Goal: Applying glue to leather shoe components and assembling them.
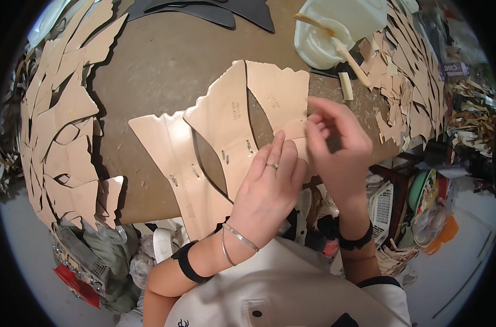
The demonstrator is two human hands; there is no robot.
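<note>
Open ground: bare brown tabletop [171, 71] runs free from the middle toward the far edge.
Left side: a deep heap of tan leather pieces [62, 125] crowds the left edge (overlapping, no gaps to slip through).
Far edge: dark grey sheets [204, 11] lie flat there.
Right side: a white glue tub [335, 27] with a stick across it, then a scrap pile [406, 82], shut off that corner.
Centre: two tan cut-outs [226, 131] cover the near middle, with both hands on them.
Near edge: clutter below the tabletop, bags and baskets.
</note>
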